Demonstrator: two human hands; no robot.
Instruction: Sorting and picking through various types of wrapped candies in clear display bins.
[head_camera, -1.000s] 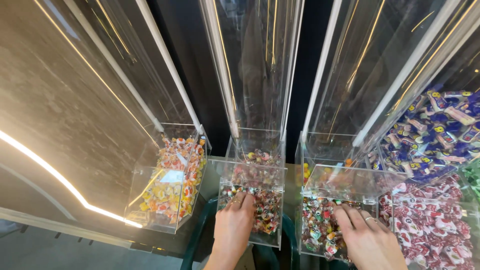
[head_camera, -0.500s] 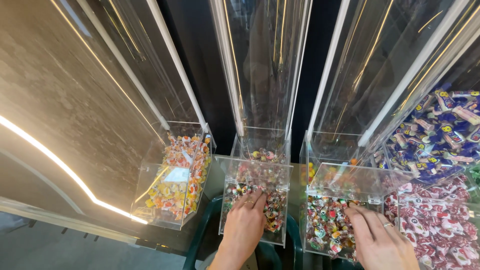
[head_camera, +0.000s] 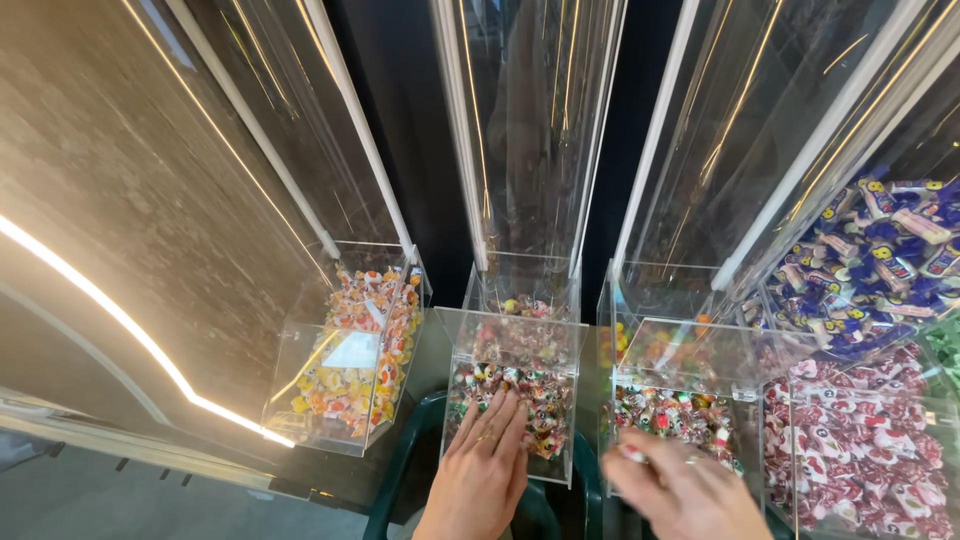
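Observation:
My left hand (head_camera: 485, 462) lies flat, fingers stretched out, against the clear front flap of the middle candy bin (head_camera: 520, 345), which holds mixed wrapped sweets. My right hand (head_camera: 680, 488) is blurred at the bottom edge, its fingers pointing left in front of the neighbouring bin (head_camera: 690, 365) of small colourful sweets. A small pale bit shows at its fingertips, but I cannot tell whether it is held. A dark green rim (head_camera: 405, 440) of some container curves below the bins, under my hands.
A bin of orange and yellow wrapped sweets (head_camera: 350, 350) stands at the left. Blue-wrapped sweets (head_camera: 880, 260) and red-and-white ones (head_camera: 860, 440) fill bins at the right. Tall clear chutes (head_camera: 530, 130) rise above each bin. A wood-look panel with a light strip (head_camera: 130, 320) is at the left.
My left hand has stayed pressed on the middle bin's front. My right hand has pulled down and left, away from the right bin's opening, and is now blurred with motion.

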